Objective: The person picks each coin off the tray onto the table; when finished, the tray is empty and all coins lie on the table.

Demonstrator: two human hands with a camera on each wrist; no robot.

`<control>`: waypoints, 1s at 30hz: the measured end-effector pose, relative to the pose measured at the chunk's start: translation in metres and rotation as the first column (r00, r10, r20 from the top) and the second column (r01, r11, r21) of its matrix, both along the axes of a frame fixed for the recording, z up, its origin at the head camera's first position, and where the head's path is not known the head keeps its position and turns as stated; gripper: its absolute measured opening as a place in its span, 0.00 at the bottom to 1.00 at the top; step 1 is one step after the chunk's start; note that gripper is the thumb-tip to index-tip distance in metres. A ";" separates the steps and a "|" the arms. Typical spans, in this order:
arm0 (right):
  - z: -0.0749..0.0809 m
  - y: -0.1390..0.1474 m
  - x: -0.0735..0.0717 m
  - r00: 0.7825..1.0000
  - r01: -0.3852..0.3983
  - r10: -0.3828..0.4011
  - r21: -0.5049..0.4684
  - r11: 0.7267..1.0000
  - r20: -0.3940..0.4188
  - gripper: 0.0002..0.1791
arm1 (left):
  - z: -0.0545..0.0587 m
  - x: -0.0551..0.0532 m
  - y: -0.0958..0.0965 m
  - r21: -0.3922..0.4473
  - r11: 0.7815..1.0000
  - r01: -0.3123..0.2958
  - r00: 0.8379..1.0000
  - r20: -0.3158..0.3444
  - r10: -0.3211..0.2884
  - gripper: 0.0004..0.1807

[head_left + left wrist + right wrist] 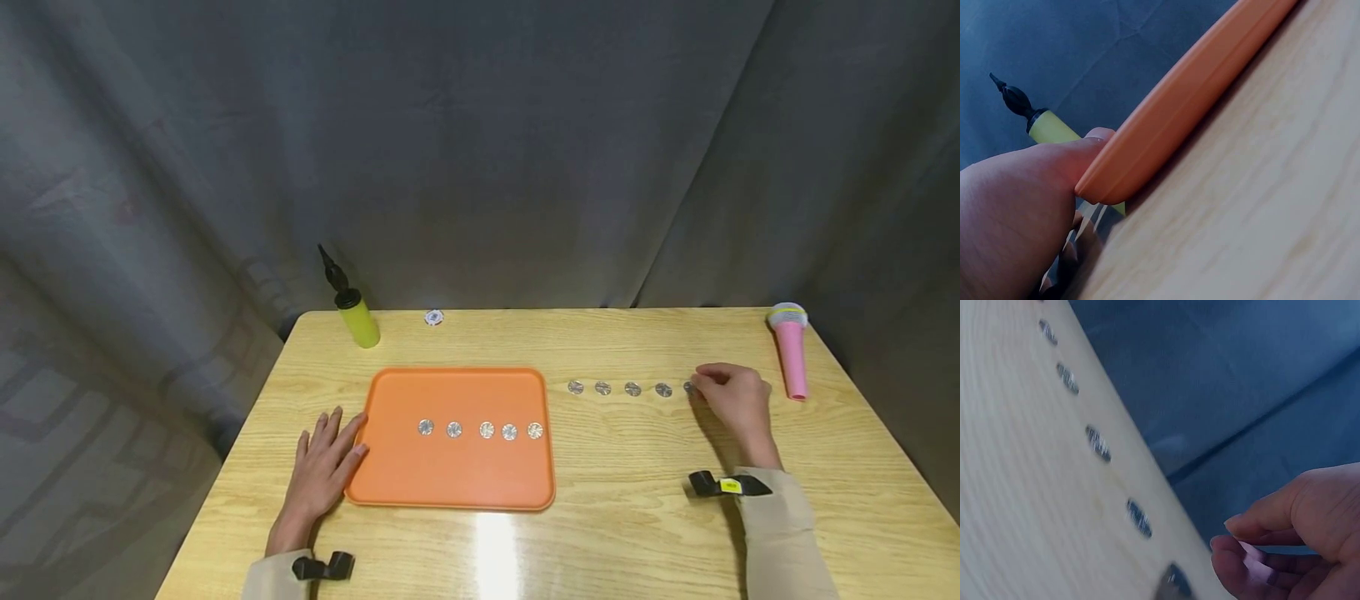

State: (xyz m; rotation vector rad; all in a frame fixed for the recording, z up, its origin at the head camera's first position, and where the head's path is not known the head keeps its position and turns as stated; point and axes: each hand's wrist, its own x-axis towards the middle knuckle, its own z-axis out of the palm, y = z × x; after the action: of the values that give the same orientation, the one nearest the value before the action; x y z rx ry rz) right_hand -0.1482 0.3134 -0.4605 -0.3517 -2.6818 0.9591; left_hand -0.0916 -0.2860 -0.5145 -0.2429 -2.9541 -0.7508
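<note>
My left hand (322, 467) lies at the left edge of an orange tray (450, 487), fingers spread, with thumb and forefinger touching its rim. In the left wrist view the thumb (1035, 194) rests against the tray's corner. Several shiny silver coin-like discs (487, 430) lie in a row in the tray. Another row of such discs (633, 389) runs across the table to the right. My right hand (738, 404) is at that row's right end, fingers loosely bent beside the last disc (1175, 581). No disc shows between its fingertips in the right wrist view.
A yellow-green hand pump with a black nozzle (360, 323) stands at the back left. A white patterned chip (433, 317) lies near the table's back edge. At the far right is a pink toy microphone (791, 354). A grey curtain (487, 167) hangs behind the table.
</note>
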 end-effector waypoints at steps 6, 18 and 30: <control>0.015 -0.019 0.003 0.994 -0.089 0.086 -0.031 0.996 -0.066 0.13 | 0.001 -0.001 0.000 0.001 1.000 -0.001 1.000 0.009 0.001 0.28; 0.029 -0.071 0.006 0.967 -0.253 0.252 -0.044 0.966 -0.031 0.13 | -0.001 0.001 0.000 0.002 1.000 -0.003 1.000 -0.003 0.003 0.28; 0.021 -0.119 0.011 0.922 -0.383 0.386 -0.086 0.920 0.023 0.12 | 0.000 0.000 0.000 0.003 1.000 0.000 1.000 -0.001 0.000 0.28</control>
State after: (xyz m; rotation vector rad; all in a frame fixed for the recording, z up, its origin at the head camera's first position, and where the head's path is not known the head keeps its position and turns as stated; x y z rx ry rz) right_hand -0.1373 0.1943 -0.4399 0.1554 -2.8121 1.1779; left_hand -0.0914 -0.2859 -0.5148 -0.2429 -2.9521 -0.7542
